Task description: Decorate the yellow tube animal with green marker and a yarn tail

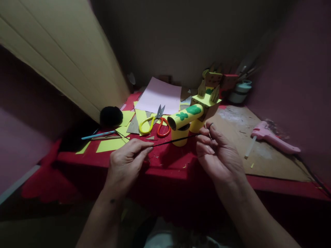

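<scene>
A length of black yarn [176, 140] is stretched between my two hands above the table's front edge. My left hand [130, 156] pinches it between thumb and fingers. My right hand [216, 151] is curled, palm up, with the yarn running into its fingers. Behind the yarn stand yellow paper tubes; one tube with green patches [186, 116] lies across the top of an upright one [179, 137]. A black yarn ball [111, 116] rests at the left. Scissors [155, 125] with one yellow and one red handle lie open beyond my left hand.
A pink glue gun [274, 137] lies on a cardboard sheet [232, 127] at the right. Pink paper [160, 94], yellow scraps [110, 144] and a blue striped pencil [99, 134] are spread on the red cloth [165, 165]. A jar of brushes [240, 92] stands back right.
</scene>
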The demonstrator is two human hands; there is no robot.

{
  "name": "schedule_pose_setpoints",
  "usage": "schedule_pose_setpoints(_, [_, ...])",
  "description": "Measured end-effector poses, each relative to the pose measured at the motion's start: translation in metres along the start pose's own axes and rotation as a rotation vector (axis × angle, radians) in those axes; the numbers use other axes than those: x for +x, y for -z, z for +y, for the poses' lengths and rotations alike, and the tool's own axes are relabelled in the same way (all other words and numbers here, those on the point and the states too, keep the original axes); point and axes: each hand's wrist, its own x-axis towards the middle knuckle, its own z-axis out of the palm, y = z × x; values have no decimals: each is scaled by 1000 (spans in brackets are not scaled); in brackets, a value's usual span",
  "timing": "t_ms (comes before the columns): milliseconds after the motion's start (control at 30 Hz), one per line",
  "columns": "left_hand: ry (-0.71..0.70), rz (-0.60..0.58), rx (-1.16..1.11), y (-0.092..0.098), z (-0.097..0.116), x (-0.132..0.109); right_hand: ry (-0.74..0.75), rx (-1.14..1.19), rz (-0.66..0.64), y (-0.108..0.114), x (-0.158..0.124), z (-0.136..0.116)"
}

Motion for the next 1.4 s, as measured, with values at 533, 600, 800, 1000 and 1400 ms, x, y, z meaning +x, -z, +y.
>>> schedule_pose_setpoints(533, [79, 48, -32, 9, 12, -11, -60, 58, 3, 8, 0, 4])
schedule_pose_setpoints(600, [106, 24, -20, 9, 14, -11, -102, 125, 32, 8, -2, 3])
schedule_pose_setpoints(800, [58, 34, 44, 12, 12, -9, -137, 102, -34, 16, -3, 2])
schedule_pose_setpoints(1000, [-253, 231, 343, 30, 6, -6, -193, 59, 82, 14, -11, 22])
schedule_pose_setpoints(1400, [-161, 373, 616, 77, 24, -23, -624, -60, 66, -55, 6, 93])
